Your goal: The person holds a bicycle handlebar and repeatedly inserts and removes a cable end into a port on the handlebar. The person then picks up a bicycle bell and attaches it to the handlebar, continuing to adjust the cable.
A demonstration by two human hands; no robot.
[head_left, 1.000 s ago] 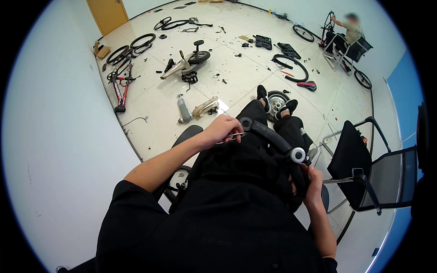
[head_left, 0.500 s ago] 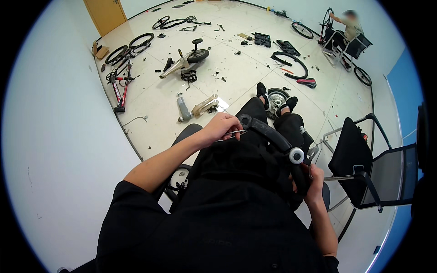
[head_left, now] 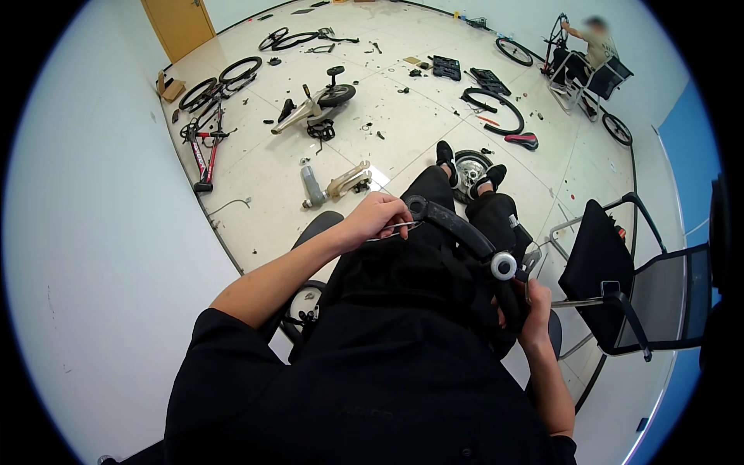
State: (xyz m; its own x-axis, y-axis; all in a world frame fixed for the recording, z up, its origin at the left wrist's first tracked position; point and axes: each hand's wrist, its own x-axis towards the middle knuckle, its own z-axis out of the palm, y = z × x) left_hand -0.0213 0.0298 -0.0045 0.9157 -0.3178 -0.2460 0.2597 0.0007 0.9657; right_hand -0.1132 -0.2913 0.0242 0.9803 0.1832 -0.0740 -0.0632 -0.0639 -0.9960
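Observation:
Across my lap lies a curved black handlebar-like part with a round silver bell-like piece near its right end. My left hand is closed in a pinch on a thin metal tool, whose tip meets the part's ringed left end. I cannot make out the tool's exact kind. At the other end, my right hand wraps round the part's black lower section, and its fingertips are partly hidden. Between my shoes, a small wheel rests on the floor.
A black chair stands close on my right, a phone on it. Ahead on the floor are a silver frame, a beige metal fork-like part, a red-black saddle and tool cases. Another person sits far right with a bicycle.
Almost nothing differs. The black part and its silver piece have shifted very slightly; both hands keep their hold.

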